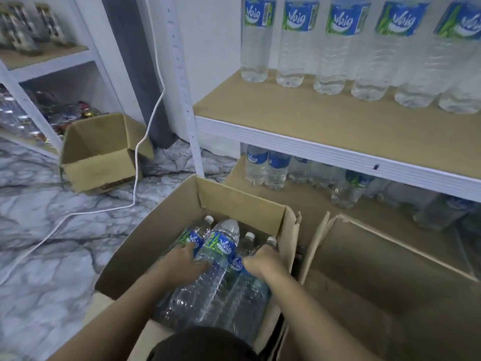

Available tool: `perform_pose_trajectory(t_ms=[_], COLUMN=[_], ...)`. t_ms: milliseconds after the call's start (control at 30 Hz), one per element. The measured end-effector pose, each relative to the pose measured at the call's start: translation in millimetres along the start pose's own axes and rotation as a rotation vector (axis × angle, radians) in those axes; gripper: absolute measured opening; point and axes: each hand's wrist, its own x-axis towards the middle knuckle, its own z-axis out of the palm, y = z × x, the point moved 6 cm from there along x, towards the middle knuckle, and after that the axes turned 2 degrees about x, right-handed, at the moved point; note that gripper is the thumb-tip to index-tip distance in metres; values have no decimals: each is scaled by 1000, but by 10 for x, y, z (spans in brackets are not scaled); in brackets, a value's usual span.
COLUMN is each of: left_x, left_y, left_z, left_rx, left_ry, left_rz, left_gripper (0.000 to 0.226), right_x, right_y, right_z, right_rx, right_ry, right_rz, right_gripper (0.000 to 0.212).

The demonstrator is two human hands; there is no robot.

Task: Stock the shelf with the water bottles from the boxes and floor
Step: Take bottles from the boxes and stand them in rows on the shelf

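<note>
Over marble floor [52, 230], left hand [186, 260] and right hand [263, 259] fingers [191, 247] grip bottles [221, 246].

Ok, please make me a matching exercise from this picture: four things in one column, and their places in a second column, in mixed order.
Things:
1 cable
2 small box
3 right hand
4 upright bottles

Places:
a in a row on the upper shelf
b inside the near box, gripping a bottle
c open, on the floor at far left
d trailing across the floor

Pairs: 1-d, 2-c, 3-b, 4-a
</note>
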Motion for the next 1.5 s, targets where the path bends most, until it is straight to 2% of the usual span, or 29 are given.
perform_pose_trajectory(t_ms=[100, 233, 333, 467, 533, 667, 733, 800, 867, 933, 967, 1033, 1067, 1133, 1267, 1433, 1500], left_x=[132, 359, 475, 550, 570, 576, 567, 534, 500, 435, 417, 350, 325, 289, 243, 318, 340], left_y=[11, 62, 70, 52, 20, 3, 19, 62, 61, -33, -69, -110, -99, -50, 46, -43, -66], left_z=[205, 450, 564, 568, 558, 497, 455, 429, 454, 485, 507, 523, 524, 579, 734, 715, 676], left_rx=[-68, -96, -127, -129, -149, -148, -121, -112, -89, -67, -62, -4, 18, -32, -44, -120, -159], left_ry=[-33, -76, -15, 13, 5, -36, -123, -236, -315, -318, -304, -248, -206, -145, -77, -119, -96], left_rz=[-54, -113, -152, -185, -196, -210, -217, -173, -153, -199, -227, -282, -292, -301, -270, -315, -320], left_gripper=[99, 116, 125, 122, 121, 109, 104, 71, 66, 81, 96, 123, 127, 129, 114, 139, 139], right_x=[150, 284, 385, 492, 496, 462, 455, 460, 483, 490, 486, 459, 450, 419, 335, 493, 512], right_y=[214, 362, 365, 403, 437, 454, 474, 499, 501, 476, 466, 470, 481, 517, 579, 602, 626], right_z=[386, 585, 616, 627, 634, 626, 631, 616, 605, 639, 649, 677, 670, 613, 558, 949, 1044], right_rx=[154, 161, 147, 113, 147, 179, 179, 227, 272, 355, 395, 511, 583, 628, 566, 473, 497], right_ry=[-11, 126, 178, 188, 185, 195, 181, 161, 113, 37, 23, -18, -24, -14, 122, 147, 123], right_rz=[142, 329, 388, 412, 418, 399, 384, 385, 399, 414, 419, 440, 431, 395, 434, 401, 412], right_gripper=[75, 100, 115, 99, 98, 102, 99, 93, 85, 78, 75, 76, 77, 82, 99, 108, 119])
